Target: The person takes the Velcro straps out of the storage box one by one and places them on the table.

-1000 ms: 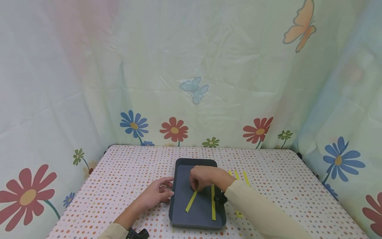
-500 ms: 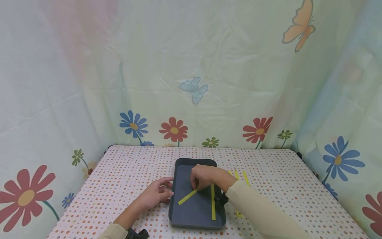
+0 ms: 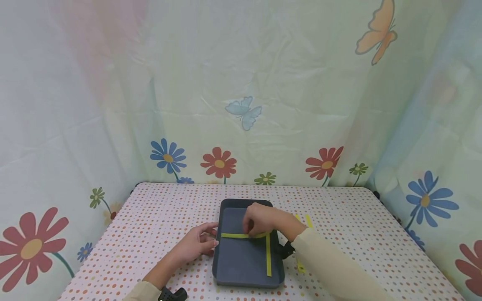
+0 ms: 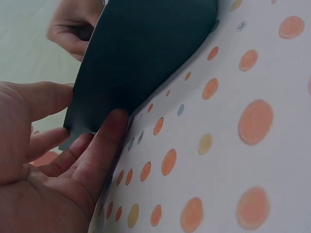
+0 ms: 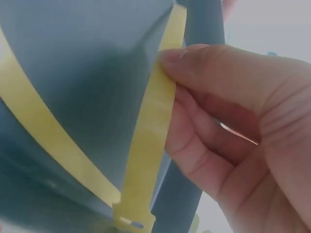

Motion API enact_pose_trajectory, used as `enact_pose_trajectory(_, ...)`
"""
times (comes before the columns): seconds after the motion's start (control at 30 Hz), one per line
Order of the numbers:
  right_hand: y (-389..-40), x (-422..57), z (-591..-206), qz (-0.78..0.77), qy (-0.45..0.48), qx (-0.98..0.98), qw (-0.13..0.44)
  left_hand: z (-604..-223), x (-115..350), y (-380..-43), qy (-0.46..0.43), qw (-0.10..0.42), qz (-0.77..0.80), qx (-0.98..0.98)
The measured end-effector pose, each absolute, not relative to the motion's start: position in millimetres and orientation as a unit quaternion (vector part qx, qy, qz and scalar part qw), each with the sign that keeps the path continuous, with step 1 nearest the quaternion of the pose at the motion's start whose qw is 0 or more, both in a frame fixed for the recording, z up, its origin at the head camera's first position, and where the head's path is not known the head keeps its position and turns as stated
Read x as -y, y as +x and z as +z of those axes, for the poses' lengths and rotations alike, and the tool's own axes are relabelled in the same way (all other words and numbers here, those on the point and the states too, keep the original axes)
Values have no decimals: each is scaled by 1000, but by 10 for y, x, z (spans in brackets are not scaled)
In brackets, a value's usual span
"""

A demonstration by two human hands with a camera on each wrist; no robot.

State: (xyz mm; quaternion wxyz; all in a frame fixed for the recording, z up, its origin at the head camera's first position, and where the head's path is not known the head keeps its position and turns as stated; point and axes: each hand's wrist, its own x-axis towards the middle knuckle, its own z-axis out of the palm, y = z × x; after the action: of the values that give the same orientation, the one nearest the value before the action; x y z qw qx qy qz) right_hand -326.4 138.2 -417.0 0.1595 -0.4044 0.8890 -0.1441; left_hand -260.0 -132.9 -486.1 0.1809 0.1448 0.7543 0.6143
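Observation:
A dark grey tray point(image 3: 241, 263) lies on the dotted table. Inside it, my right hand point(image 3: 260, 219) pinches a thin yellow strip point(image 3: 234, 235) between thumb and fingers. This strip lies crosswise over the tray; its end with a small slot shows in the right wrist view point(image 5: 133, 216). A second yellow strip point(image 3: 269, 259) runs lengthwise along the tray's right side, and the two ends lie close together. At the tray's left wall my left hand point(image 3: 197, 240) rests with loosely bent fingers, thumb point(image 4: 114, 121) and fingertips touching the outside and rim.
More yellow strips point(image 3: 308, 221) lie on the table to the right of the tray, partly hidden by the right sleeve point(image 3: 331, 259). A flowered curtain point(image 3: 286, 138) hangs behind the table and along both sides.
The strip in my right hand has swung from slanting toward the front to lying crosswise. My right hand has shifted slightly right. The left hand and tray stay in place.

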Motion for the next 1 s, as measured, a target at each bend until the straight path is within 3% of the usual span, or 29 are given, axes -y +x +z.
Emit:
enact_pose_trajectory(0.57,-3235,-1514,-4055,-243,-410,-867,147,-4836,1322,-2578,147,178,618,-752)
enact_pose_trajectory(1.0,-3163,-1581,-4114,-326,-361,-863,134,-4817,1321,-2573,147,179,613,-756)
